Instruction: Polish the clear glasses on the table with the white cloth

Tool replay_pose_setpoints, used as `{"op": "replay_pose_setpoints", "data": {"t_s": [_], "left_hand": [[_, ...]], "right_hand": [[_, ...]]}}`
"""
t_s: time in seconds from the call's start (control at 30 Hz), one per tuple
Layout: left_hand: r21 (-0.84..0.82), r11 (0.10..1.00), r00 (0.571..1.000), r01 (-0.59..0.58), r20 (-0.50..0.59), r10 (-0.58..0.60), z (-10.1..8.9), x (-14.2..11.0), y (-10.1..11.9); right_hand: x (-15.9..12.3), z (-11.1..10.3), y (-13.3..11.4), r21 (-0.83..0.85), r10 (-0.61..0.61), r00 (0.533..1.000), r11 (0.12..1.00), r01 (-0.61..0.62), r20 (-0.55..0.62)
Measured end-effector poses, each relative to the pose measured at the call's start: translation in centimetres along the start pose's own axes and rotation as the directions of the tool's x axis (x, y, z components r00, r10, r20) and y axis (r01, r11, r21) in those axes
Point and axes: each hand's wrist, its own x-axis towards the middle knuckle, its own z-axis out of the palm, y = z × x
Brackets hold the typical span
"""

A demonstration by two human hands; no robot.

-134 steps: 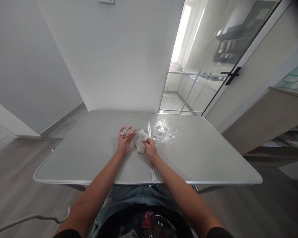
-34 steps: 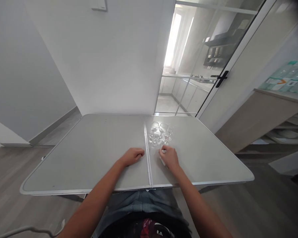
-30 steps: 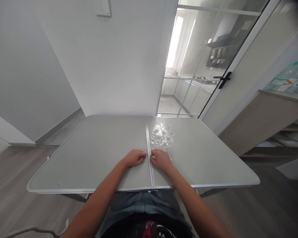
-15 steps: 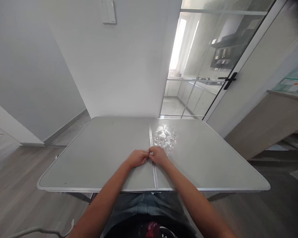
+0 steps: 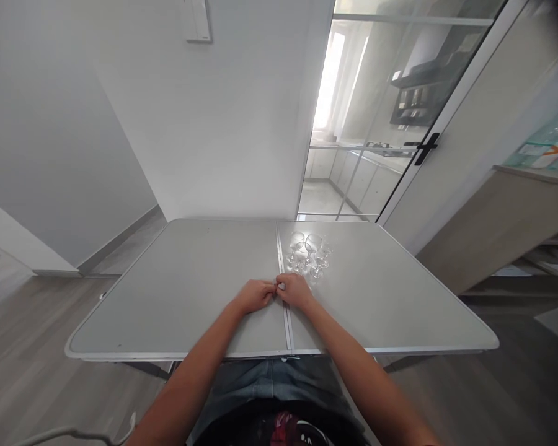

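Observation:
My left hand (image 5: pixel 256 295) and my right hand (image 5: pixel 294 289) meet over the seam of the grey table (image 5: pixel 181 297), their fingertips touching or nearly so. Both are closed, with fingers pinched together. A small pale spot shows between the fingers of the right hand, too small to name. What the left fingers pinch, if anything, is hidden. Just beyond the right hand stands a cluster of several clear stemmed glasses (image 5: pixel 312 244), close together. The nearest ones are partly covered by the right hand.
A metal strip (image 5: pixel 287 328) runs along the table's middle seam. Behind the table rise a white wall (image 5: pixel 232 124) and a glass door with a black handle (image 5: pixel 426 148). Plastic bottles (image 5: pixel 546 148) stand on a wooden shelf at right. A cable (image 5: pixel 74 433) lies at lower left.
The view has shifted slightly, so everything appears a little further left. Both hands keep their closed pose at the seam, and the glasses stay put.

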Motion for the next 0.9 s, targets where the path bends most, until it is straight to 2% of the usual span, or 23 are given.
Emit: {"op": "replay_pose_setpoints", "data": {"t_s": [0.1,0.17,0.23,0.3,0.37,0.47,0.57,0.6,0.67,0.77,0.83,0.9], "left_hand": [[-0.024,1.000,1.000,-0.009,-0.020,0.008,0.3,0.0,-0.2],[-0.047,0.999,0.999,-0.007,-0.046,0.005,0.5,0.0,-0.3],[-0.089,0.996,0.996,0.010,-0.090,-0.018,0.5,0.0,-0.4],[-0.168,0.985,0.986,0.034,-0.153,-0.060,0.5,0.1,-0.4],[-0.276,0.959,0.968,0.057,-0.220,-0.121,0.4,0.6,-0.2],[-0.444,0.890,0.932,0.101,-0.271,-0.241,0.6,2.0,0.6],[-0.604,0.787,0.889,0.126,-0.284,-0.360,1.3,4.4,1.4],[-0.637,0.761,0.873,0.125,-0.294,-0.389,1.5,5.3,1.7],[-0.662,0.737,0.845,0.135,-0.312,-0.435,2.0,7.2,2.1],[-0.647,0.745,0.813,0.163,-0.340,-0.473,2.5,9.5,2.5],[-0.622,0.760,0.797,0.188,-0.356,-0.488,2.7,10.5,2.6],[-0.601,0.776,0.788,0.190,-0.378,-0.486,2.9,10.9,2.7]], "right_hand": [[0.0,-0.1,0.0,0.046,0.012,1.000,0.999,-0.011,-0.010],[-0.2,-0.4,-0.2,0.133,0.010,0.998,0.991,0.000,-0.070],[-0.8,-1.1,-0.6,0.296,0.026,0.978,0.954,0.037,-0.209],[-1.8,-1.9,-1.2,0.515,0.128,0.919,0.853,0.090,-0.372],[-3.2,-2.8,-1.7,0.734,0.315,0.840,0.665,0.136,-0.441],[-5.7,-3.6,-1.5,0.936,0.572,0.745,0.274,0.221,-0.343],[-7.9,-3.5,-0.3,0.954,0.697,0.706,-0.107,0.280,-0.129],[-8.5,-3.4,0.3,0.936,0.715,0.696,-0.201,0.288,-0.060],[-9.2,-3.3,1.3,0.894,0.743,0.668,-0.327,0.305,0.044],[-9.9,-3.5,2.2,0.857,0.769,0.629,-0.396,0.329,0.113],[-10.2,-3.7,2.5,0.861,0.781,0.616,-0.379,0.340,0.101],[-10.7,-3.8,2.8,0.884,0.789,0.612,-0.322,0.338,0.053]]}}
